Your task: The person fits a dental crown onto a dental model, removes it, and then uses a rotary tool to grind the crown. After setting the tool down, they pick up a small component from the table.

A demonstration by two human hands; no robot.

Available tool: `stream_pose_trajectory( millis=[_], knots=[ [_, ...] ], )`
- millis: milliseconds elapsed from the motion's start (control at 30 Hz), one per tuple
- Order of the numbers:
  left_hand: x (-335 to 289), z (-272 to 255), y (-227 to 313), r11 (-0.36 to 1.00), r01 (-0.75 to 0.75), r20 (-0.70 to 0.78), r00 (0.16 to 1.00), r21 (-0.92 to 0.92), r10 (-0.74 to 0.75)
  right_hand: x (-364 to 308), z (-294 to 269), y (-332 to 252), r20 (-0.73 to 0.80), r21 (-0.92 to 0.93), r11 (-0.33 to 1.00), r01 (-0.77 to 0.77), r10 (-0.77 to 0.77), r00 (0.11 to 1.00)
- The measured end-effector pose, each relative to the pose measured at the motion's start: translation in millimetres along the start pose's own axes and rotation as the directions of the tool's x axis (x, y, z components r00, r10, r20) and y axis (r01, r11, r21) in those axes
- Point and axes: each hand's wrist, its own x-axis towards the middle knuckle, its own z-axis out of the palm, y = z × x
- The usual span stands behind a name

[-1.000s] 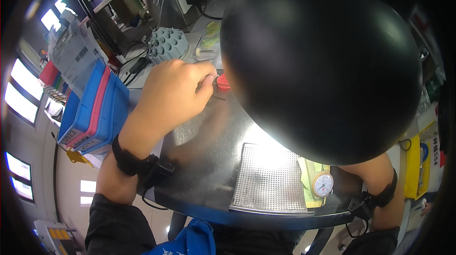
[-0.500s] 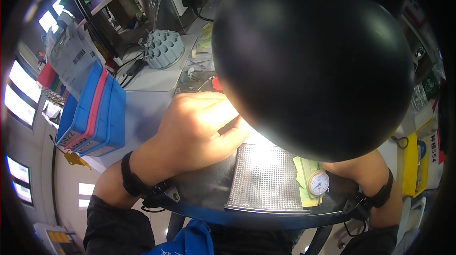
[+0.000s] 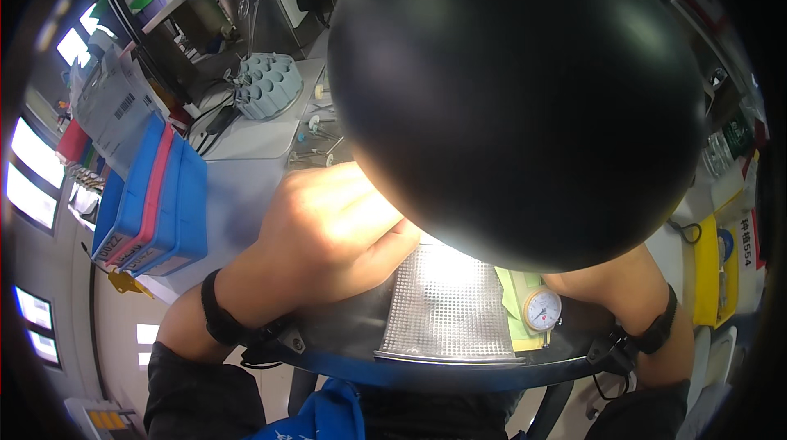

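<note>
A large glossy black dome [image 3: 516, 104] covers much of the view and hides what lies under it. My left hand [image 3: 332, 227] is closed, its fingers curled in bright light at the dome's lower left edge. The fingertips and anything they hold are out of sight. Of my right hand [image 3: 598, 280] only the back near the wrist shows; the dome covers its fingers. Between the hands lies a shiny metal mesh plate [image 3: 447, 317]. Beside it, nearer my right hand, a round white dial gauge [image 3: 543, 310] rests on green paper slips [image 3: 515, 313].
Stacked blue bins [image 3: 176, 210] with a pink one stand at the left. Behind my left hand are small shank-mounted tools [image 3: 316, 129] and a grey holder [image 3: 270, 83] with round holes. At the right is a yellow tray [image 3: 713, 276]. A dark curved bench edge [image 3: 451, 373] runs in front.
The whole view has shifted slightly, so the dome and bench things sit further left. A red item beyond my left hand is now hidden. My left hand keeps its curled pose.
</note>
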Motion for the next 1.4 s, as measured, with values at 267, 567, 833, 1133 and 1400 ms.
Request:
stream_pose_trajectory(
  millis=[267,567,833,1133,1400],
  knots=[
    [-6,12,4,0.893,0.307,0.152,0.951,-0.33,-0.27,6,4,-1,-0.079,0.065,0.997,0.044,-0.039,0.996],
    [-4,31,-17,0.897,0.306,0.123,0.952,-0.318,-0.281,4,9,25,-0.088,0.021,0.999,0.049,-0.047,0.995],
    [-7,58,-28,0.92,0.283,0.191,0.953,-0.272,-0.236,1,6,24,-0.066,0.283,0.949,-0.143,0.167,0.984],
    [-14,43,-27,0.963,-0.006,0.013,1.0,-0.268,0.01,-18,-7,30,0.142,0.16,0.98,-0.122,0.099,0.985],
    [-15,40,-9,0.934,0.0,-0.156,0.986,-0.356,-0.06,3,3,49,-0.008,0.119,0.993,0.029,-0.028,1.0]
  ],
)
